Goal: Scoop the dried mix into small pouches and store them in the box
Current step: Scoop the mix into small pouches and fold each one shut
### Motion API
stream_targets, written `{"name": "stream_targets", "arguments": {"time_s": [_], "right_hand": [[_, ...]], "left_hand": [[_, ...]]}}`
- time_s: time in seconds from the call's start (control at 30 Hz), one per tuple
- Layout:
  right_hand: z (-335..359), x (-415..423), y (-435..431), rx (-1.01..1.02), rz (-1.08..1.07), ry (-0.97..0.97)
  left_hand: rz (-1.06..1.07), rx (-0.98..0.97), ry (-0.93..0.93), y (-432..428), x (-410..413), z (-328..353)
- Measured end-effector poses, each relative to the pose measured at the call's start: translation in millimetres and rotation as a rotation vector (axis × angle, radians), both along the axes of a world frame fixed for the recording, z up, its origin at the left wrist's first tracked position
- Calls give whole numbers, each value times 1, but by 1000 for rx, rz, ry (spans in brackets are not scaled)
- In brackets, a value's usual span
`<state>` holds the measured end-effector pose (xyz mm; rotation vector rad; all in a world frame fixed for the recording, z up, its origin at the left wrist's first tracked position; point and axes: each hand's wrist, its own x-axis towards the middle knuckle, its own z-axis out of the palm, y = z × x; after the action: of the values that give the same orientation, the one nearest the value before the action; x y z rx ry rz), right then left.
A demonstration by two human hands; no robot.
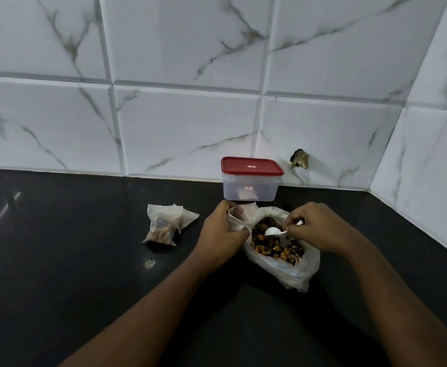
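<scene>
Now the left hand [221,230] pinches an empty pouch [237,218] open beside the bag of dried mix [275,243]; the right hand [313,229] pinches a white spoon [272,231] over the mix. Pieces may spill on the black tabletop [84,260] if the pouch mouth folds. Filled pouches [165,225] lie to the left, the box [251,180] behind has its red lid on

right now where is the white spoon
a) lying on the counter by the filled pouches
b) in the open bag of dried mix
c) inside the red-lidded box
b: the right hand holds the white spoon with its bowl over the dried mix in the open bag.
</scene>
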<state>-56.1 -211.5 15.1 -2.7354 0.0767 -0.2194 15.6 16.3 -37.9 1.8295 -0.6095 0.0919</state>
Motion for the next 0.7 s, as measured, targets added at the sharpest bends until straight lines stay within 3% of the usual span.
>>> {"name": "stream_targets", "arguments": {"time_s": [0.1, 0.4, 0.53, 0.7], "right_hand": [[-2, 0, 0, 17, -14, -80], [5, -3, -7, -9, -68, 8], [5, -5, -3, 119, -50, 63], [-4, -2, 2, 285, -101, -51]], "left_hand": [[-1, 0, -2, 0, 0, -1], [5, 12, -18, -1, 0, -1], [3, 26, -20, -1, 1, -1], [3, 30, -16, -1, 0, -2]]}}
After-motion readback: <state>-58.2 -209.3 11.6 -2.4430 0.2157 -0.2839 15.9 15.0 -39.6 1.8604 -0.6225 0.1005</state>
